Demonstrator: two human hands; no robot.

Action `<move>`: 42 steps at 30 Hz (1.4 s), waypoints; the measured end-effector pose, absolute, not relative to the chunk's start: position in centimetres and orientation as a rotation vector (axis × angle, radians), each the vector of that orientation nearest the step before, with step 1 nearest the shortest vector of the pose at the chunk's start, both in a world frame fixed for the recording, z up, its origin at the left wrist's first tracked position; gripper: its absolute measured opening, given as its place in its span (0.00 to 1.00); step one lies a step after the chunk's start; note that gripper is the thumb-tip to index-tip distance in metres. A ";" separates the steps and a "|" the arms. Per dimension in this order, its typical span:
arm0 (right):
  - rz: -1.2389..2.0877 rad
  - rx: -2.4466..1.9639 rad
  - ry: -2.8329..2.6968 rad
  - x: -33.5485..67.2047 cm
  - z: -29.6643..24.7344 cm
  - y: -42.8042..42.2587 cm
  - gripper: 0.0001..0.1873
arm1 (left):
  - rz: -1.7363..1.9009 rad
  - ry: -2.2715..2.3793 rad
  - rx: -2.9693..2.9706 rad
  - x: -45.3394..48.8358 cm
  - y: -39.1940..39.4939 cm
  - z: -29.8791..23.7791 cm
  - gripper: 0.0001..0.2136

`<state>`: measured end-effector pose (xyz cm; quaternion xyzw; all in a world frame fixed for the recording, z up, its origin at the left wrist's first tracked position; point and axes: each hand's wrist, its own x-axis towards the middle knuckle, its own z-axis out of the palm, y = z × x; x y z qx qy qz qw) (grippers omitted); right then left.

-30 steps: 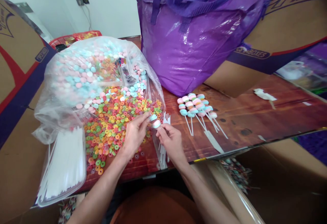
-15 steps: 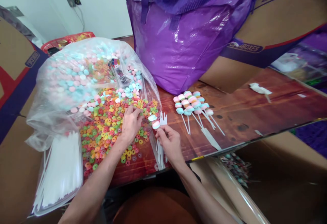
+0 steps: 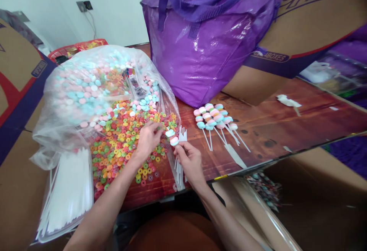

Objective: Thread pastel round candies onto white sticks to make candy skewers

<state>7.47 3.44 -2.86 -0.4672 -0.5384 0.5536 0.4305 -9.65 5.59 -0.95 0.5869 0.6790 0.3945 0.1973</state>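
My right hand (image 3: 187,158) pinches a white stick with two candy discs (image 3: 172,137), blue above pink, threaded on its top. My left hand (image 3: 147,138) rests on the pile of small coloured ring candies (image 3: 123,136), fingers pinched together on something small among them near the stick's tip. A clear plastic bag (image 3: 86,86) full of pink, blue and white disc candies lies open behind the rings. To the right, several finished candy sticks (image 3: 213,119) lie side by side on the wooden table (image 3: 286,128).
A bag of white sticks (image 3: 69,190) lies at the near left, loose sticks (image 3: 180,167) under my right hand. A big purple tote bag (image 3: 209,44) stands behind, cardboard boxes (image 3: 312,25) at the right and left. A paper scrap (image 3: 288,101) lies far right.
My left hand left the stick's candies, reached down into the ring pile, and now pinches there. The right hand kept holding the stick, nearly still.
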 end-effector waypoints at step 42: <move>1.151 -0.902 -1.874 7.7 -1.5 2.2 0.15 | 1.148 1.279 1.064 -12.5 -0.6 0.9 0.13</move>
